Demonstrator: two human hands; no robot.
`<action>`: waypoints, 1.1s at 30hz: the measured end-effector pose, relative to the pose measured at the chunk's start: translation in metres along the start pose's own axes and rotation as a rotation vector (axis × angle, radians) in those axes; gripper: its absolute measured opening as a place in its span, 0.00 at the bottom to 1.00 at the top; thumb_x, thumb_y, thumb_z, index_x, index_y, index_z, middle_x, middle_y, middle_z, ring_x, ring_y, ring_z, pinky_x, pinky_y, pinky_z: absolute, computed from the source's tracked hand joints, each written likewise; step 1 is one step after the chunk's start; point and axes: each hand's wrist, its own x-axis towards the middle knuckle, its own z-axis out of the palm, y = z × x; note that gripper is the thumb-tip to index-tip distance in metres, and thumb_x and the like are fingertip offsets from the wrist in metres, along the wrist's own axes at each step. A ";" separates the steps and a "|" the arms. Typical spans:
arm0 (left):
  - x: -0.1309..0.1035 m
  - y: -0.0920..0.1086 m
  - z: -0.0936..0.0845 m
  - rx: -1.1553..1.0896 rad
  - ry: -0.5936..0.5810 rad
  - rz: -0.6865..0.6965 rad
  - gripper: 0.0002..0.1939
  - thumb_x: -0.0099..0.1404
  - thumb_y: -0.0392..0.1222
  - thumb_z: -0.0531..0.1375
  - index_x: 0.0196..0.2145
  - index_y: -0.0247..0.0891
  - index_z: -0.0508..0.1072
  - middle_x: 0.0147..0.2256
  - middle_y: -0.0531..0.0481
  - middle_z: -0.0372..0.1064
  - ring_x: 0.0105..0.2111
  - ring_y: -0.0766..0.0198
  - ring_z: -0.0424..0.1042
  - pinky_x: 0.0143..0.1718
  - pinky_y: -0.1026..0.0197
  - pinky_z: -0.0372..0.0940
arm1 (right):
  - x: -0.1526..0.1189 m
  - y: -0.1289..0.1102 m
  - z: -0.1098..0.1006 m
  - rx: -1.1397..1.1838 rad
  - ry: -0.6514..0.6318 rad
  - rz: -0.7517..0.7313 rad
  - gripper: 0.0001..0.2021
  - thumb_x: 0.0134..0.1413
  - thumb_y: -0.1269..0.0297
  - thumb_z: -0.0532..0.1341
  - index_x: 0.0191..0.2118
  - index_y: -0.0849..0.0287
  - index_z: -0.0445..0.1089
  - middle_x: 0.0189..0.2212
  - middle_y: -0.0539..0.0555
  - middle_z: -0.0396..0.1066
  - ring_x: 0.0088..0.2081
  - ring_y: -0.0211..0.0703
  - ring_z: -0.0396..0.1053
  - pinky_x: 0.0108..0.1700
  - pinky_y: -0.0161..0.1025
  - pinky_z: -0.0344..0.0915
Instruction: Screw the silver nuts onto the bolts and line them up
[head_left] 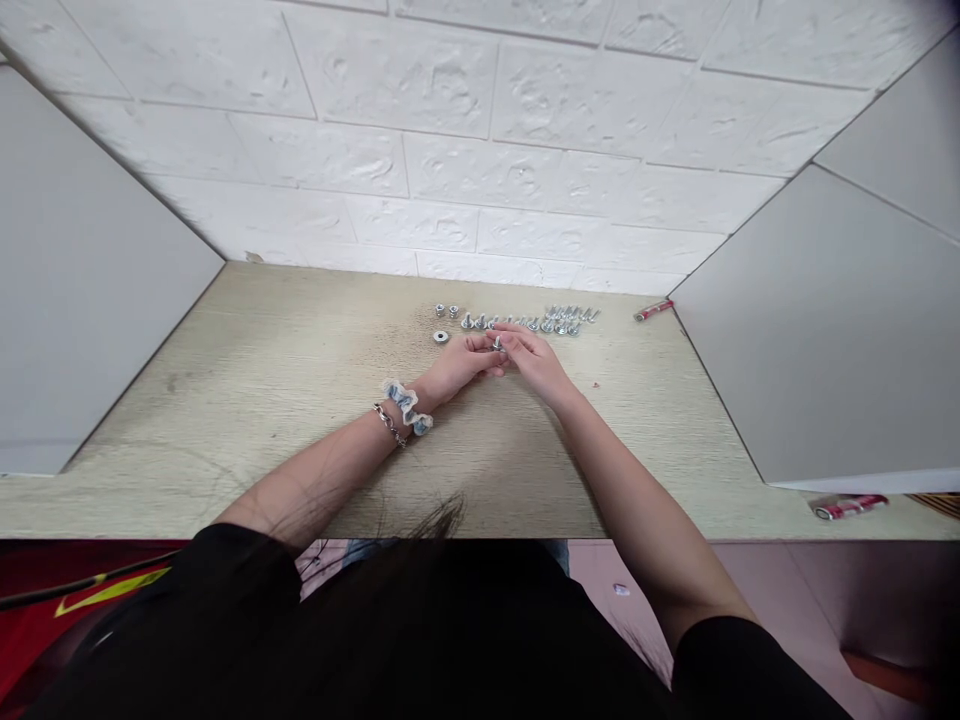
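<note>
The left hand [466,366] and right hand [534,362] meet over the tabletop [480,450], fingertips pinching a small bolt [497,343] between them. Just beyond stands a row of bolts [480,322]; a washer [441,337] lies near the left hand.

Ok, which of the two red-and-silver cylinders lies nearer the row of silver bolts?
The back cylinder, by the white brick wall, right of the bolts; the other cylinder lies nearer the camera.

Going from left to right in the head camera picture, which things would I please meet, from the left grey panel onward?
Left grey panel, fabric hair tie, left hand, right hand, red tube by the wall, red tube near the front edge.
</note>
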 end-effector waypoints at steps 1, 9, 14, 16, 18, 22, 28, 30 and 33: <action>0.000 0.000 0.000 -0.019 0.000 -0.004 0.14 0.51 0.41 0.66 0.35 0.31 0.74 0.28 0.53 0.70 0.24 0.75 0.65 0.28 0.69 0.58 | 0.000 0.000 0.000 0.013 -0.008 0.012 0.29 0.47 0.35 0.55 0.39 0.55 0.76 0.49 0.58 0.70 0.55 0.48 0.64 0.57 0.48 0.59; 0.000 -0.002 0.000 -0.105 0.001 -0.001 0.13 0.52 0.38 0.66 0.37 0.32 0.75 0.30 0.52 0.72 0.23 0.78 0.65 0.28 0.69 0.58 | 0.003 0.000 -0.007 0.082 -0.065 0.075 0.22 0.49 0.42 0.58 0.36 0.55 0.76 0.48 0.56 0.71 0.52 0.48 0.66 0.55 0.47 0.62; 0.001 -0.001 -0.001 -0.046 -0.004 -0.017 0.16 0.51 0.40 0.66 0.39 0.32 0.75 0.31 0.51 0.73 0.21 0.78 0.64 0.25 0.69 0.56 | 0.003 0.000 -0.007 0.081 -0.026 0.080 0.16 0.49 0.48 0.60 0.29 0.57 0.75 0.46 0.55 0.71 0.51 0.47 0.66 0.54 0.48 0.62; 0.001 0.000 -0.001 -0.002 0.006 -0.015 0.17 0.51 0.40 0.66 0.40 0.33 0.75 0.31 0.51 0.73 0.21 0.78 0.64 0.25 0.70 0.56 | 0.003 0.000 -0.007 0.063 0.011 0.076 0.14 0.49 0.52 0.60 0.27 0.57 0.74 0.44 0.54 0.72 0.52 0.47 0.66 0.56 0.48 0.59; 0.000 0.001 -0.001 0.036 0.013 -0.006 0.17 0.52 0.40 0.66 0.41 0.34 0.74 0.32 0.52 0.73 0.21 0.78 0.64 0.25 0.69 0.56 | 0.004 -0.001 -0.006 0.048 0.042 0.082 0.12 0.49 0.55 0.60 0.26 0.57 0.74 0.44 0.54 0.72 0.52 0.46 0.65 0.58 0.48 0.57; 0.000 0.002 -0.001 0.080 0.010 0.009 0.15 0.54 0.40 0.64 0.40 0.33 0.74 0.31 0.52 0.72 0.20 0.78 0.64 0.25 0.69 0.56 | 0.005 -0.001 -0.007 0.045 0.059 0.105 0.09 0.48 0.60 0.59 0.26 0.57 0.74 0.44 0.54 0.72 0.53 0.46 0.65 0.58 0.47 0.57; -0.002 0.005 0.001 0.057 0.047 -0.029 0.19 0.54 0.38 0.65 0.44 0.33 0.71 0.30 0.53 0.72 0.20 0.78 0.64 0.24 0.70 0.56 | 0.003 -0.005 -0.009 0.063 0.034 0.162 0.08 0.44 0.62 0.59 0.24 0.57 0.74 0.45 0.52 0.72 0.53 0.46 0.65 0.58 0.45 0.56; -0.002 0.007 0.001 0.057 0.040 -0.033 0.18 0.54 0.38 0.64 0.43 0.33 0.72 0.30 0.53 0.72 0.21 0.78 0.65 0.24 0.71 0.56 | 0.002 -0.008 -0.010 0.070 0.023 0.195 0.08 0.43 0.62 0.59 0.25 0.57 0.75 0.46 0.52 0.71 0.53 0.46 0.65 0.57 0.45 0.57; -0.003 0.007 0.001 0.070 0.021 -0.024 0.12 0.53 0.38 0.64 0.36 0.31 0.74 0.30 0.53 0.71 0.21 0.78 0.64 0.24 0.71 0.55 | 0.000 -0.011 -0.011 0.064 0.024 0.201 0.07 0.42 0.63 0.61 0.28 0.57 0.76 0.47 0.53 0.71 0.53 0.46 0.65 0.58 0.44 0.55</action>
